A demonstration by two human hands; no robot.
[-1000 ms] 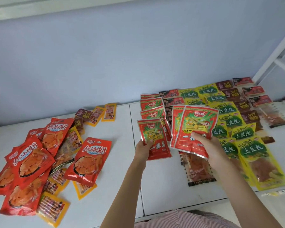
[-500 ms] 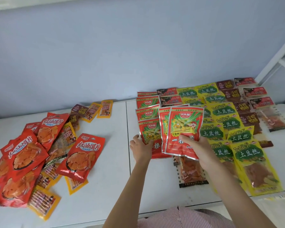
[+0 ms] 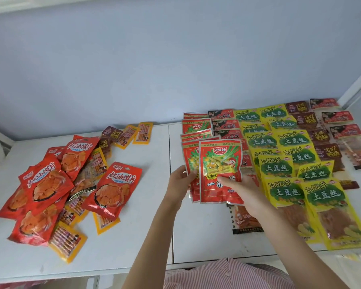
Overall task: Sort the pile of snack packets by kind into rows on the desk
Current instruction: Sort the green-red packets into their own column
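Here, red packets (image 3: 220, 163) between hands (image 3: 243, 191)

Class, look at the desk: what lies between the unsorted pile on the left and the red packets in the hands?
In the head view, only bare white desk separates the pile from the held red packets.

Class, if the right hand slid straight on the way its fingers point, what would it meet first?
Probably the left hand, at the far edge of the red-and-green packet that the right hand holds; depth is uncertain.
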